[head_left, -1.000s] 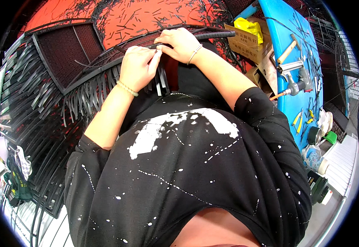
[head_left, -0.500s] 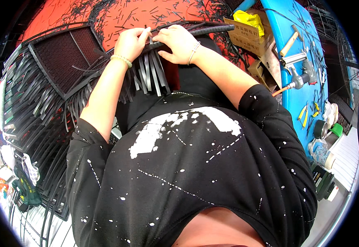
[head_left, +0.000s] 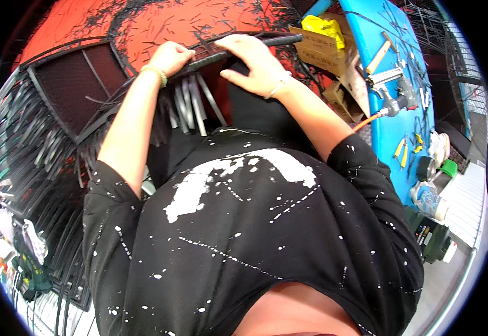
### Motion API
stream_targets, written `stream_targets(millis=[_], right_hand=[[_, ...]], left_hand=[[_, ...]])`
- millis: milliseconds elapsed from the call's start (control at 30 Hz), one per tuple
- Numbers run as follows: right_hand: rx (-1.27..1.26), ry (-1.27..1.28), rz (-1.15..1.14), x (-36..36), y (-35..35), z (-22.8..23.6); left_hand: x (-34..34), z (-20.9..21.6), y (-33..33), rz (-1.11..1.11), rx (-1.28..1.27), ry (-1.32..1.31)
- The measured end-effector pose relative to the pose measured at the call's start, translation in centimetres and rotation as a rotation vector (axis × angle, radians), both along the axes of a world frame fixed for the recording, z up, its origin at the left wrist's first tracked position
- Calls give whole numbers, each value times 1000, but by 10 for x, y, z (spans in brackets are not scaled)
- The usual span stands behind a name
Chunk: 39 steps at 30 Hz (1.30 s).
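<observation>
A dark metal frame bar [head_left: 280, 40] runs across the top of the view, with several flat black weaving strips [head_left: 190, 109] hanging from it. My left hand [head_left: 171, 56] is closed around the bar near its middle. My right hand [head_left: 255, 61] lies over the bar just to the right, fingers curled on it. A woven dark panel [head_left: 70, 84] of the same frame lies to the left. My black paint-spattered shirt [head_left: 244, 224] fills the lower half.
A red floor [head_left: 160, 22] strewn with black strip offcuts lies beyond the frame. A blue workbench [head_left: 400, 112] at right holds a hammer, a drill-like tool, pliers and tape rolls. A cardboard box [head_left: 322, 42] with yellow material stands beside it.
Both hands stay on the bar and have shifted slightly up and apart along it. The view has tilted, showing more of the hanging strips.
</observation>
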State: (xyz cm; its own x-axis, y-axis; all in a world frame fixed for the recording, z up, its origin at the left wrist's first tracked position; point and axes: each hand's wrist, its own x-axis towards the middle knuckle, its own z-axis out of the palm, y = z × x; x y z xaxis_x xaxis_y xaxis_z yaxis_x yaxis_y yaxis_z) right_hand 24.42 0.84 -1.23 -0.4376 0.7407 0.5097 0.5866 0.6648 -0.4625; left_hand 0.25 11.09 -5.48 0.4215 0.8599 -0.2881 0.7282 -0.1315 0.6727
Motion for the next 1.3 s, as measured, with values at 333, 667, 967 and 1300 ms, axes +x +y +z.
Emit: stream_targets(millis=[333, 667, 967, 1300], right_hand=[[-128, 1126, -1281, 299, -97, 21], [-831, 1643, -1282, 448, -140, -11], [-891, 1395, -979, 456, -147, -1], [-890, 859, -988, 276, -101, 90]], left_hand=[[-6, -7, 11, -10, -174, -94], [0, 17, -7, -30, -8, -3], [4, 4, -6, 43, 163, -10], [8, 16, -13, 18, 218, 155]])
